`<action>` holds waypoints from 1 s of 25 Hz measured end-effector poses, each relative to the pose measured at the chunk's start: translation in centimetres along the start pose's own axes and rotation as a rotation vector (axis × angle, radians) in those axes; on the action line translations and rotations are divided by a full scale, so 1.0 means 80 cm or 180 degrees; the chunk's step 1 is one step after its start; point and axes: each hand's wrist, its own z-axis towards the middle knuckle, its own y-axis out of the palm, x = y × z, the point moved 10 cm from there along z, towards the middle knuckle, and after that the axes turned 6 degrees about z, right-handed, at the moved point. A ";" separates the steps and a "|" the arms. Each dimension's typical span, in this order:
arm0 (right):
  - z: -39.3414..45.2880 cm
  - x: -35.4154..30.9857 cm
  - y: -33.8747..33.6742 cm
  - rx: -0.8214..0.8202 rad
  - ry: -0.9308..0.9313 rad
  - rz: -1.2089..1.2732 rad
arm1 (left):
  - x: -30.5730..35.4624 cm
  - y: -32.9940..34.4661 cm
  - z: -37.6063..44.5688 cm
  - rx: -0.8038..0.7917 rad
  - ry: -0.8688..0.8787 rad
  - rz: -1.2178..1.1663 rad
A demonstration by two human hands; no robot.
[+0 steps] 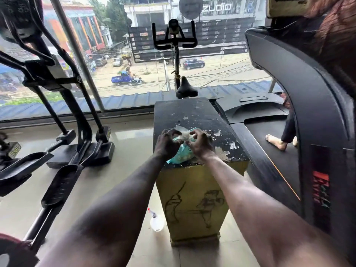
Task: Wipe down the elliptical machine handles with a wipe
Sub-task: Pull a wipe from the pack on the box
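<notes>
Both hands at the wipes pack

Left hand [166, 143] and right hand [200, 144] each pinch the teal wipes pack [181, 154] lying on the chipped black box [194, 116].

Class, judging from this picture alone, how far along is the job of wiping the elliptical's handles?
Barely begun. Done: the wipes pack is lying on the box. In hand: the left hand and right hand are working at its opening, apparently drawing out a wipe. Left: all wiping; the elliptical stands untouched.
</notes>
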 end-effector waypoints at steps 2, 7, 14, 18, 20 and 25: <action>0.003 -0.006 0.001 0.0186 -0.0040 -0.0135 | 0.002 -0.001 0.000 0.0019 -0.0007 -0.0118; 0.008 -0.024 -0.011 0.0509 -0.0261 -0.0240 | -0.006 -0.005 0.006 -0.0170 -0.0143 -0.0433; 0.008 -0.075 -0.018 0.0810 -0.0812 -0.0131 | -0.007 -0.014 0.024 -0.0292 -0.0094 -0.1018; 0.017 -0.106 -0.013 0.0904 -0.0927 -0.0128 | -0.009 -0.029 0.029 -0.0281 -0.0140 -0.1663; 0.030 -0.120 -0.008 0.0890 -0.0843 0.0168 | -0.012 -0.046 0.032 -0.0265 -0.0250 -0.2123; 0.085 -0.159 0.071 -0.0206 -0.0318 0.1351 | -0.069 -0.116 0.049 0.0220 -0.0657 -0.3013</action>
